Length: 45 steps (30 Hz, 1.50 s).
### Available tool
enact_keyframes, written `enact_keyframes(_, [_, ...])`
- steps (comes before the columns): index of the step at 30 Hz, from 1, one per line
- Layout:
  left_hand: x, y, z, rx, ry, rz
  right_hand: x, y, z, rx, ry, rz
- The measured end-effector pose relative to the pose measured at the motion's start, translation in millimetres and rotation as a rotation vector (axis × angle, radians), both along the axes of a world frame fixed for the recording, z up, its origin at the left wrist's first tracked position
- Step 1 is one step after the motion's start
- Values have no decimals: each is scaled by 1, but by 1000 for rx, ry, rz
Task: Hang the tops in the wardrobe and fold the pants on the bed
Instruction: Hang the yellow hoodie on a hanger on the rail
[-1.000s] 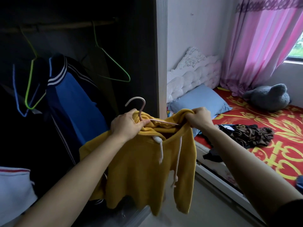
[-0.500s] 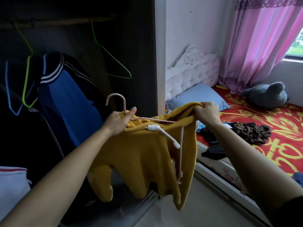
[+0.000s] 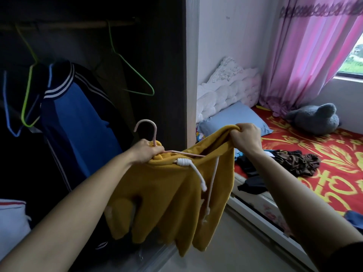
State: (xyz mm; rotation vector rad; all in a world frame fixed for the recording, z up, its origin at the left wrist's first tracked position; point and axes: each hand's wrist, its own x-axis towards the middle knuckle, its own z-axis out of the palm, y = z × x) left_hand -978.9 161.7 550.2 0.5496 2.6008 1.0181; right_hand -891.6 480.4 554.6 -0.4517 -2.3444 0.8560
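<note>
A mustard-yellow hoodie with white drawstrings hangs between my hands in front of the open wardrobe. My left hand grips its neck together with the base of a pink hanger, whose hook points up. One hanger arm runs right inside the collar. My right hand is closed on the hoodie's right shoulder, pulling it up and out. A heap of dark and patterned clothes lies on the red and yellow bed.
On the wardrobe rail hang a blue and navy jacket, an empty green hanger, and green and blue hangers at left. A blue pillow, a grey plush toy and a pink curtain are by the bed.
My right hand has drawn the hoodie's shoulder up and to the right, stretching the collar along the hanger arm. My left hand has closed more tightly on the neck and hanger.
</note>
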Motion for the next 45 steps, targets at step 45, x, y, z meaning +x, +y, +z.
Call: enact_keyframes(45, [-21, 36, 7, 16, 439, 92, 10, 49, -57, -765, -668, 67])
